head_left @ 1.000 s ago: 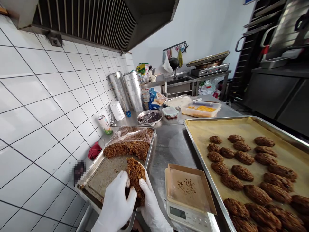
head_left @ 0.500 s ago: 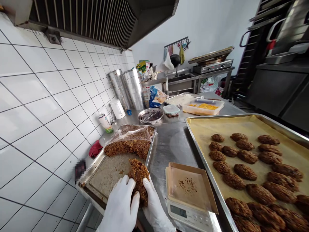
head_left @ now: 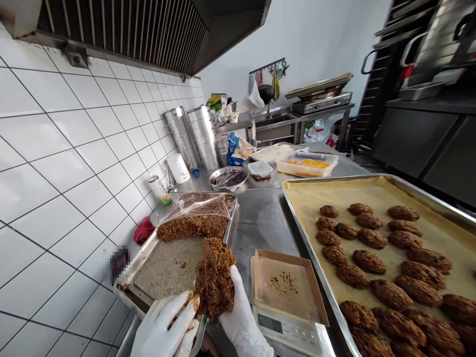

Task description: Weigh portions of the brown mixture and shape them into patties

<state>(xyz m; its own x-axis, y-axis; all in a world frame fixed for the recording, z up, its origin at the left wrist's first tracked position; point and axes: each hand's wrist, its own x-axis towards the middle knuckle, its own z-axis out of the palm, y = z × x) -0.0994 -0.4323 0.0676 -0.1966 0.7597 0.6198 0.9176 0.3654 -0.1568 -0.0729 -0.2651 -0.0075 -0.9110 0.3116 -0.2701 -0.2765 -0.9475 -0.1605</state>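
A lump of brown, sticky, grainy mixture (head_left: 215, 278) rests in my right hand (head_left: 243, 312), whose gloved thumb lies along its right side. My left hand (head_left: 169, 322), also in a white glove, is at the lump's lower left with fingers apart and brown smears on them; one fingertip seems to touch it. Behind them, a metal tray (head_left: 169, 267) holds more of the mixture (head_left: 195, 225) at its far end, partly under plastic wrap (head_left: 201, 204). Right of my hands stands a digital scale (head_left: 286, 329) with a crumb-specked brown paper tray (head_left: 290, 285) on top.
A large baking tray (head_left: 293, 210), lined with yellowish paper, carries several oval brown pieces (head_left: 372, 238) on the right. Farther back are a wrapped round pan (head_left: 228, 177), a lidded glass box (head_left: 260, 169) and a tub of yellow food (head_left: 308, 163). White tiles (head_left: 74, 173) border the left.
The lump has turned, showing a broader face, and now sits mainly in my right hand. My left hand has drawn back to the lower left, loosening from it. The view has shifted slightly.
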